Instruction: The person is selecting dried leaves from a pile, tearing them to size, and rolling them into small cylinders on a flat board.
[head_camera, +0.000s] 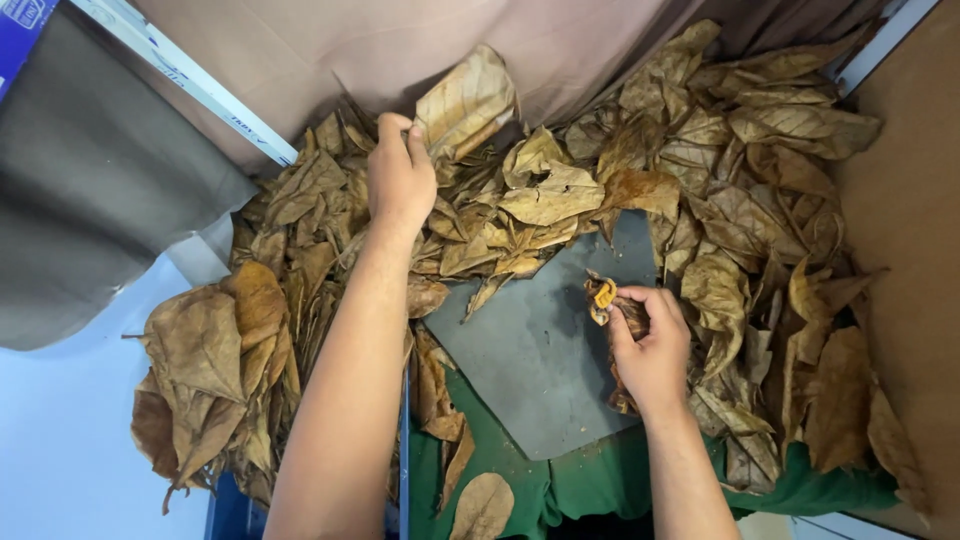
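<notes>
Right hand (652, 345) is clenched around a small bundle of rolled brown leaf (625, 330), held upright just over the right edge of the grey slate-like board (530, 360). A yellow-orange band or tag (604, 294) sits near the bundle's top, under the thumb; what it is exactly cannot be told. The grip is a full fist, likely to keep the roll from springing open.

Left hand (400, 175) is stretched far forward, fingers pinched on the lower edge of one large dry leaf (467, 100) that stands up against the pinkish-brown cloth (330, 50) at the back. The leaf is lifted clear of the others, apparently so it can be singled out from the heap.

Dry leaf pile (740, 180) rings the board on three sides: thick at the right and back, a looser stack at the left (215, 360) hanging over a pale blue surface (60, 440). The board's middle is kept bare, a working patch within reach of both hands. Green cloth (560, 485) lies under the board's near edge, with a few stray leaves on it. A cardboard-brown panel (905, 200) walls the right side; grey fabric (80, 190) drapes at the far left.
</notes>
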